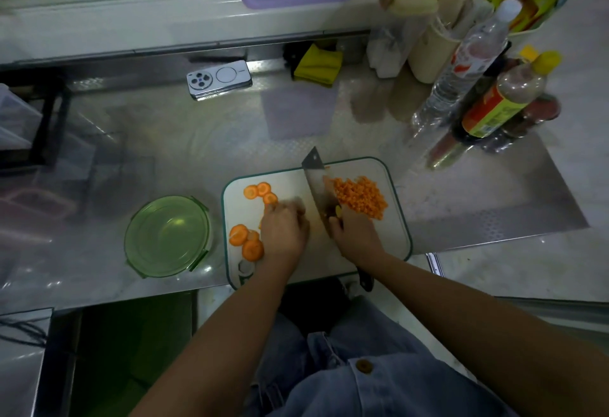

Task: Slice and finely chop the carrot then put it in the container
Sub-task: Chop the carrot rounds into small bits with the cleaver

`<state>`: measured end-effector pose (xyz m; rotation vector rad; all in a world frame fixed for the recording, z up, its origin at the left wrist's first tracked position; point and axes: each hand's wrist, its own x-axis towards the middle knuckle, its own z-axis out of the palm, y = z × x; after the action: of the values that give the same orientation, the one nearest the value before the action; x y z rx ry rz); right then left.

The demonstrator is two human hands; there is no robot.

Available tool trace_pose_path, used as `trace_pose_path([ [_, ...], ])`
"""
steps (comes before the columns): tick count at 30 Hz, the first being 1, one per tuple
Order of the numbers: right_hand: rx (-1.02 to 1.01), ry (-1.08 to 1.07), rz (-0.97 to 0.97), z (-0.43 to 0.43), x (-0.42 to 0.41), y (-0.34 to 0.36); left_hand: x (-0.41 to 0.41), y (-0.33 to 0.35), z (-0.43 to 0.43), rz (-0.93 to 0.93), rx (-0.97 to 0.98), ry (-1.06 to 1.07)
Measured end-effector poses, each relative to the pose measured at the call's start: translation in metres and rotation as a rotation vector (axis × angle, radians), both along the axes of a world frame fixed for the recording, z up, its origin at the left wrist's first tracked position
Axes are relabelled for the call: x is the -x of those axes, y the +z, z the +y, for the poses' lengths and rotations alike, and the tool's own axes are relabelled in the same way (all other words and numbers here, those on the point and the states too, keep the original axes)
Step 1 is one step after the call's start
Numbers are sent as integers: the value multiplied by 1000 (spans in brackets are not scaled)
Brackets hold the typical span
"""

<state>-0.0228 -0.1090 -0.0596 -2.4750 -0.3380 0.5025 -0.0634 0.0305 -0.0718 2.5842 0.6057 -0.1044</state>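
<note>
This is a home kitchen. A steel table carries a cutting board with chopped carrot and a cleaver. From the board, sauce bottles stand at 2 o'clock, a yellow cloth lies at 12, and a green glass container sits at 9.

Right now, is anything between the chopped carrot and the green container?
Yes: the knife, the left hand and uncut carrot slices lie between the chopped carrot and the container, which sits left of the board.
</note>
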Motion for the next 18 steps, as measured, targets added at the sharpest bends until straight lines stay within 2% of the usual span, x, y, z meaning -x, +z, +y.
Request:
trace_pose_path([
  [5, -111, -41, 43, 0, 1, 8, 7, 8, 6, -109, 176, 90],
  [9, -134, 61, 126, 13, 10, 9, 16, 14, 16, -93, 83, 82],
  [14, -74, 143, 154, 10, 16, 4, 24, 12, 20, -77, 106, 78],
  [18, -25, 44, 107, -14, 3, 4, 23, 13, 19, -52, 118, 81],
])
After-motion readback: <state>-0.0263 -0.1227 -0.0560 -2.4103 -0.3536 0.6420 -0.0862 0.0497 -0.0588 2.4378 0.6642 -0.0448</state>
